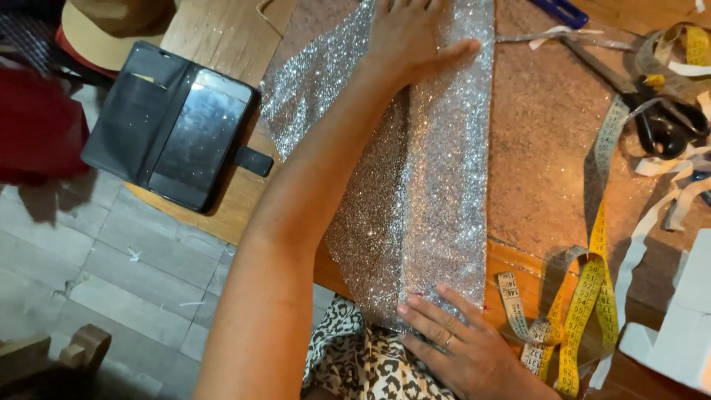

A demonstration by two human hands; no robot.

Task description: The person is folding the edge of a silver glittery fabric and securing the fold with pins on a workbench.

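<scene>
My left hand lies open at 12 o'clock, my right hand open at 6, both flat on the silver glitter fabric (folded lengthwise) mid-table, gripping nothing.

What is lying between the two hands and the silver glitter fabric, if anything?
Nothing visible. The left hand rests flat on the far end of the silver glitter fabric, and the right hand presses its near edge. The tape measure and scissors lie to the side, off the fabric.
</scene>
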